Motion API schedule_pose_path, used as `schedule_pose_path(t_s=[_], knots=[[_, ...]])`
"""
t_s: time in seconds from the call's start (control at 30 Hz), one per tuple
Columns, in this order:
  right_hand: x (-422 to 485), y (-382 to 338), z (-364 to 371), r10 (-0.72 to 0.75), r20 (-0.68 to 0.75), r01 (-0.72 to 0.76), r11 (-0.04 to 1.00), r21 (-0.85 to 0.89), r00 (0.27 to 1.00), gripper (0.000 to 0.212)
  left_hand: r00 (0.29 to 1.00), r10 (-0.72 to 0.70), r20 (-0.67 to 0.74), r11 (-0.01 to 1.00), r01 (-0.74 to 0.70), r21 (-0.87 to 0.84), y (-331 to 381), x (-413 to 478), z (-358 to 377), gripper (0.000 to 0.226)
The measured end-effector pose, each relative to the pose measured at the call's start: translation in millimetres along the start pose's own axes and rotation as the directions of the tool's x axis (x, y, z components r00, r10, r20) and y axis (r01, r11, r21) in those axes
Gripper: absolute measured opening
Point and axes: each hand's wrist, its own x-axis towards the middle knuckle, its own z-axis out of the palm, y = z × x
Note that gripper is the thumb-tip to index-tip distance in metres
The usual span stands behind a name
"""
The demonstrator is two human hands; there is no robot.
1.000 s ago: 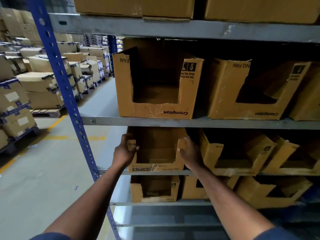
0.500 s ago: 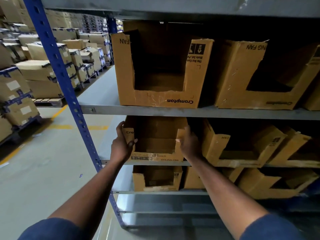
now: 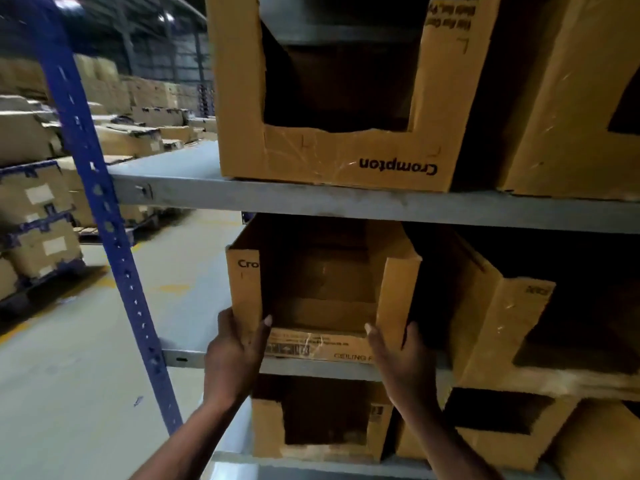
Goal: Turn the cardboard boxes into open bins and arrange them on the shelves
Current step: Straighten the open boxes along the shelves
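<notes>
Item 1: held bin (image 3: 322, 289). Brown cardboard carton with a front panel cut away to a low lip. "Cro…" is printed on its left front strip and "CEILING F…" on the lip. It sits at the left end of the middle shelf (image 3: 180, 359), with its lip at the shelf's front edge.

Item 2: left hand (image 3: 235, 355). Grips the held bin's lower left front corner. The thumb is hooked over the cut edge into the opening, and the fingers are wrapped round the outer side.

Item 3: right hand (image 3: 401, 362). Grips the lower right front corner. The thumb is inside the cutout and the fingers are curled round the outer right wall.

Item 4: upper bin (image 3: 332, 161). Directly above the held bin, on the upper shelf (image 3: 346, 202). Front cut open, "Crompton" printed upside down.

Item 5: neighbouring bin (image 3: 502, 323). Just right of the held bin on the same shelf, set at an angle.

Item 6: lower bin (image 3: 270, 431). Directly below the held bin, one shelf down, front cut open.

Item 7: blue upright (image 3: 104, 220). Perforated rack post, left of the held bin.

Item 8: palletised cartons (image 3: 34, 202). Stacked well to the left of the held bin, on the grey floor (image 3: 69, 375).
</notes>
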Motion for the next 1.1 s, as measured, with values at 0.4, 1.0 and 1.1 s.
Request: schedule_pose_path(t_s=[0.4,1.0,1.1], knots=[[-13,19,3,-0.037,0.056,0.041,0.996,-0.079,0.998,0.048,0.995,-0.030,-0.091,0.992,0.019,-0.124,-6,-8,5,0.040],[-18,13,-8,-0.016,0.097,0.030,0.989,-0.142,0.995,0.031,0.996,-0.047,-0.071,0.997,0.042,-0.065,-17,-24,-9,0.028],[-17,13,-8,0.006,0.106,0.008,0.990,-0.138,0.994,0.032,0.997,-0.062,-0.056,0.997,0.058,-0.059,-17,-27,-11,0.028]])
